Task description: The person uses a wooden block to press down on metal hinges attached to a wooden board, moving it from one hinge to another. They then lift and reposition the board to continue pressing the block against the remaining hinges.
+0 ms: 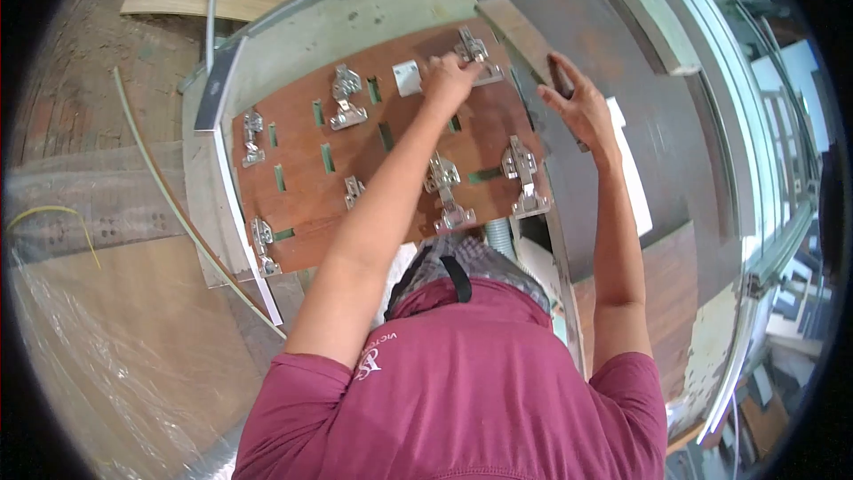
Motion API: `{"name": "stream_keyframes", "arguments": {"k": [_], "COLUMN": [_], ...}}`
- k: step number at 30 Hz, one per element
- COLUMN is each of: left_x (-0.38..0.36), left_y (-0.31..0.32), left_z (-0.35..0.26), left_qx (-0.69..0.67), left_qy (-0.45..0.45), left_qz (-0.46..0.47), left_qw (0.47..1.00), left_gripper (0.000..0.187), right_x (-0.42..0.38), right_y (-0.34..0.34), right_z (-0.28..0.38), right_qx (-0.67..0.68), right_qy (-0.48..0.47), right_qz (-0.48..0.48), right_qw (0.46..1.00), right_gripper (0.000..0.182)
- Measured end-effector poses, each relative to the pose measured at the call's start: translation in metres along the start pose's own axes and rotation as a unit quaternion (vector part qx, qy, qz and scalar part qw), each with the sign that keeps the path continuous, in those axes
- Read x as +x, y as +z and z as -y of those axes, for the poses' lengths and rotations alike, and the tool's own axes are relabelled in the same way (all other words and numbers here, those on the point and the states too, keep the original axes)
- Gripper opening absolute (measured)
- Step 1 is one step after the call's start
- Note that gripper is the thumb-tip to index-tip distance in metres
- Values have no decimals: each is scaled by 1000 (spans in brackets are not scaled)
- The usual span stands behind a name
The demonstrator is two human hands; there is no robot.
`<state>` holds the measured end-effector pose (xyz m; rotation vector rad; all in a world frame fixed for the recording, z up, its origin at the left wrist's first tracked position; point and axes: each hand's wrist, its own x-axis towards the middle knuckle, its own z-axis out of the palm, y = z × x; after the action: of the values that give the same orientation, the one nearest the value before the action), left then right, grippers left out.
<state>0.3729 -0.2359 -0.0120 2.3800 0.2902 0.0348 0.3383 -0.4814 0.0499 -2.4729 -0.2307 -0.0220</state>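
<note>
A reddish-brown board (pixel 355 160) with rectangular slots carries several metal hinges. My left hand (pixel 449 80) is at the board's upper right, its fingers closed on a metal hinge (pixel 471 43). Just left of that hand lies a small white card (pixel 407 78). My right hand (pixel 582 107) is off the board's right side, thumb and fingers spread around a dark, narrow object (pixel 561 80) that rests against the palm. Other hinges sit on the board, one at the right (pixel 522 173), one lower centre (pixel 447 191) and one upper centre (pixel 346 96).
A wooden strip (pixel 520 31) lies beyond the board's upper right corner. White-edged strips (pixel 233 204) border the board on the left. A white piece (pixel 631 169) lies beside my right forearm. Plastic sheeting (pixel 115 338) covers material at lower left.
</note>
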Motion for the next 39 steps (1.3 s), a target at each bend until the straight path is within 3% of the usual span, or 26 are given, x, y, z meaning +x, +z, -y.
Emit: {"name": "stream_keyframes", "arguments": {"k": [2, 4, 5, 6, 10, 13, 16, 26, 28, 39], "left_x": [-20, -57, -78, -100, -188, -216, -222, -226, -225, -225], "left_y": [-8, -33, -41, -45, -33, -6, 8, 15, 16, 15], "left_z": [-8, -33, -41, -45, -56, -50, -44, -42, -41, -41], "left_qx": [-25, -3, -70, -136, -66, 54, 79, 116, 120, 117], "left_qy": [82, 98, 124, 150, 210, 279, 321, 330, 333, 328], "left_qz": [-83, -47, -13, 20, 184, 135, 107, 134, 131, 132], "left_qw": [993, 994, 990, 979, 958, 949, 938, 927, 926, 928], "left_gripper": [58, 58, 56, 53, 50, 54, 54, 50, 48, 49], "right_x": [-27, -60, -74, -88, -137, -162, -172, -161, -158, -149], "right_y": [-15, -29, -26, -30, -36, -23, -22, -21, -21, -21], "right_z": [4, 9, -4, -8, -13, -25, -23, -16, -17, -13], "right_qx": [50, 71, 42, 40, 59, 53, 32, -1, -75, -111], "right_qy": [37, 100, 32, 37, 97, 91, 76, 47, 9, 20], "right_qz": [-1, -16, -77, -79, -21, -22, -27, 18, 21, 44], "right_qw": [998, 992, 996, 995, 993, 994, 996, 999, 997, 993], "right_gripper": [70, 72, 71, 71, 71, 71, 71, 72, 73, 74]}}
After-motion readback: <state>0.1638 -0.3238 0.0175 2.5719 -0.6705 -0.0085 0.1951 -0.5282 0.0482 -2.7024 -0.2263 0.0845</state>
